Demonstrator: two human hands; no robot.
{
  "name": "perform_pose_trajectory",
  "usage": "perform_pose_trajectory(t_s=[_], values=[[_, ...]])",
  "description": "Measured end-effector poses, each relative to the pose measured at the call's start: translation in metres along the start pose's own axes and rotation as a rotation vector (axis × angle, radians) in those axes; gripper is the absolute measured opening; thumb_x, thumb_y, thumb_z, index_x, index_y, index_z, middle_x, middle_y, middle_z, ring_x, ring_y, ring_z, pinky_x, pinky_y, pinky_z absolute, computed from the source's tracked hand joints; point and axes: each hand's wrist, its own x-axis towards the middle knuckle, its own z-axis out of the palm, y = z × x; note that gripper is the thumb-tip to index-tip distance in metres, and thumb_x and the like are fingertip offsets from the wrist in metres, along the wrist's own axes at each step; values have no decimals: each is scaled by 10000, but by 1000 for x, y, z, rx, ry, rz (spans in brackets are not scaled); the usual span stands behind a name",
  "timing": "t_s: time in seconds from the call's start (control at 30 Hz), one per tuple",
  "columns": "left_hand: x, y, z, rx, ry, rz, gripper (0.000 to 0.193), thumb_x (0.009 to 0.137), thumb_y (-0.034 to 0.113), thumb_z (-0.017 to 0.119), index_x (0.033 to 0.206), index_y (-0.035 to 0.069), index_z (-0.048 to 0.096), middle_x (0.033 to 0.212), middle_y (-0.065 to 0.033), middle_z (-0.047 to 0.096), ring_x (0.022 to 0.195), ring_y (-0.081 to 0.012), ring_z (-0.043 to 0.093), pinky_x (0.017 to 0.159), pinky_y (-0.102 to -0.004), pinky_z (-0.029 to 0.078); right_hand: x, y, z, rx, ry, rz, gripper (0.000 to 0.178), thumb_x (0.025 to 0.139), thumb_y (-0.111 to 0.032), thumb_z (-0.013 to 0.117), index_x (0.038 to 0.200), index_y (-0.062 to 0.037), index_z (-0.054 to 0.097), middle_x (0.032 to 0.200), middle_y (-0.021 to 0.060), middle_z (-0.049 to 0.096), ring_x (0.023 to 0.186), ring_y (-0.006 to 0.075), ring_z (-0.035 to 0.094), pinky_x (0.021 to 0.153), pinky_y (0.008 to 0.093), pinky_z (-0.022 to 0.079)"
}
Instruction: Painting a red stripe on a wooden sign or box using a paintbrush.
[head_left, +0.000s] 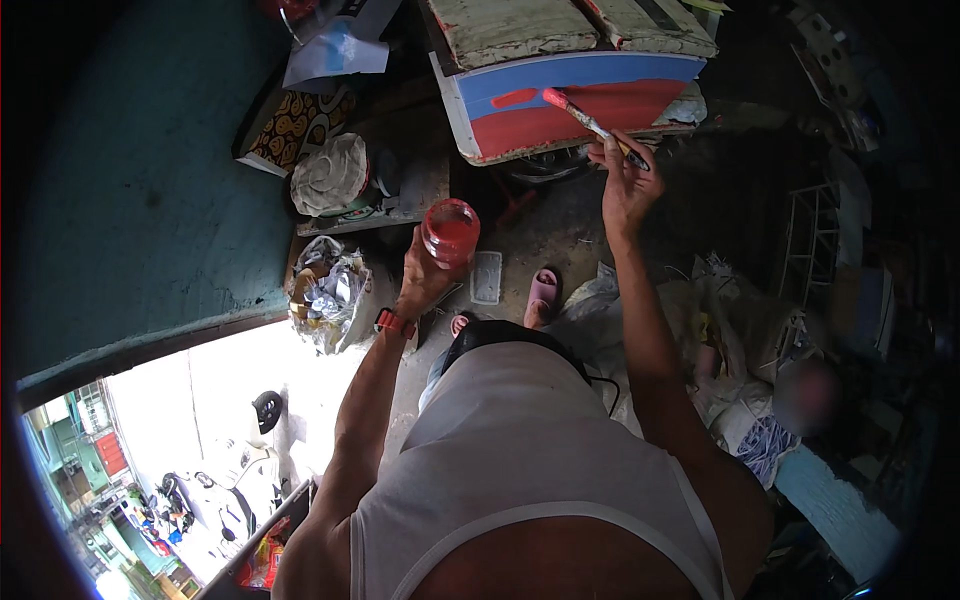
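Observation:
My right hand (630,180) is closed around the handle of a paintbrush (597,128). Red paint coats its bristles, which are at the blue upper band of a board (590,95) in front of me. The board's lower part is red, and a short red stroke (515,98) lies on the blue just left of the bristles. Lower and to the left, my left hand (428,272) grips a clear jar (450,233) with red paint inside. The jar's mouth faces up.
Worn, paint-marked slabs (520,32) lie on top of the board. A bench (425,190) at left bears a cloth-covered bundle (330,177). Below it is a bag of rubbish (335,290). Plastic sacks (720,300) crowd the floor at right. Daylight enters through a doorway (230,370) at lower left.

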Motion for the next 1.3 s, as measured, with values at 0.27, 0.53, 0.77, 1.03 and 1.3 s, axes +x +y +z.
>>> perform_pose_trajectory(t_s=[0.27,0.53,0.77,1.03,1.3], values=[[-34,-11,-41,74,-20,-1,861,606,247,902,1301,45,436,1208,-142,613,1093,-271,630,934,-375,520,13,8,26,147,191,104,150,886,-101,697,899,25,617,756,147,683,585,198,678,524,304,579],[-67,-52,-79,-50,-48,-46,887,579,257,936,1302,64,461,1214,-94,606,1088,-236,609,944,-358,512,25,23,9,206,430,9,171,871,-103,702,860,13,576,768,173,670,618,224,688,566,348,612],[-100,-58,-113,-29,-48,-78,895,584,291,932,1306,51,462,1225,-109,604,1111,-265,605,954,-380,503,-32,24,39,114,562,-205,205,873,-83,691,864,43,530,820,217,668,693,281,702,631,404,632],[-131,-82,-142,-45,-54,-108,862,622,226,914,1316,44,437,1217,-113,604,1100,-250,610,959,-366,501,-84,52,125,262,491,19,97,875,-55,656,887,7,582,794,94,639,672,165,646,643,348,604],[-146,-87,-166,-49,22,-82,819,595,221,929,1265,24,500,1183,-117,629,1068,-242,624,943,-371,511,-77,25,120,270,607,-100,102,885,-25,617,919,43,549,894,151,615,729,213,660,687,376,627]])
